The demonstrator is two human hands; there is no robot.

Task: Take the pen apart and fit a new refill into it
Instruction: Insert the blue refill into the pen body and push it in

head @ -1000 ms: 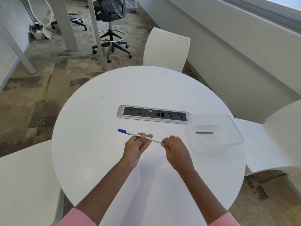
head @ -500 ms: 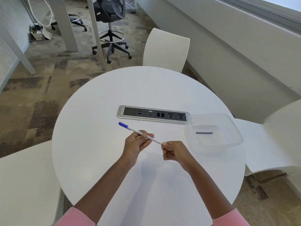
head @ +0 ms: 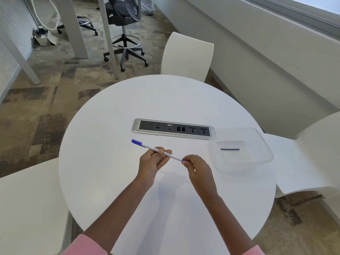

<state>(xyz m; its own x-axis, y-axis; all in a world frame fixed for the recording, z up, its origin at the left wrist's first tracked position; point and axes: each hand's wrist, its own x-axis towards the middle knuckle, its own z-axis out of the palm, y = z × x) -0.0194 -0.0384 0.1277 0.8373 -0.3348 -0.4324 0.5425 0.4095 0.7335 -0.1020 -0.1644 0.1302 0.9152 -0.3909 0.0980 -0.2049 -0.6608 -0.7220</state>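
A white pen [head: 147,146] with a blue cap at its far left end is held slantwise above the round white table [head: 114,181]. My left hand [head: 153,162] grips the pen's barrel at the middle. The fingertips of my right hand [head: 196,168] pinch the pen's blue right end. A short dark blue refill [head: 230,149] lies inside a clear plastic tray [head: 261,144] to the right of my hands.
A silver power and socket strip [head: 173,129] is set into the table's middle, behind the pen. White chairs stand at the far side [head: 186,56], at the right [head: 312,155] and at the left [head: 27,208]. A black office chair [head: 125,17] stands further back on the carpet.
My right hand has turned at the pen's right end, its fingers shifting from a closed fist to a fingertip pinch. The pen tilted slightly; the left hand stays on the barrel.
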